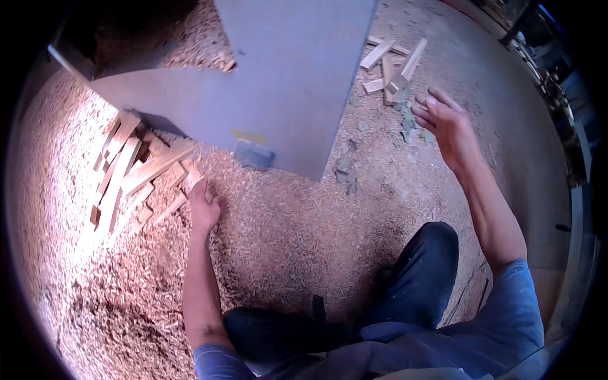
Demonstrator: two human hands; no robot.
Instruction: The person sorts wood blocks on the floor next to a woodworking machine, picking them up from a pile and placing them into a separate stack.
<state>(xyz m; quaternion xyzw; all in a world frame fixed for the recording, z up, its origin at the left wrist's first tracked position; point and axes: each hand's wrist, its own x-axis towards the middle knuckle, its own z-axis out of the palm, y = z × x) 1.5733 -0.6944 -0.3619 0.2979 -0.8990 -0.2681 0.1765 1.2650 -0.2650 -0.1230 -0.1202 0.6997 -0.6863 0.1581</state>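
My left hand is low beside a pile of pale wooden strips on the left. Its fingers are curled, and the tips are close to the end of a short wood piece; whether they grip it is hidden. Out to the right, my right hand is raised with its fingers apart and nothing in them. Just beyond it lies a smaller heap of wooden strips, some crossing over others.
A large grey metal machine panel stands between the two heaps, its lower corner pointing toward me. Wood shavings cover the floor. My bent knee is at the lower right. Dark equipment lines the far right.
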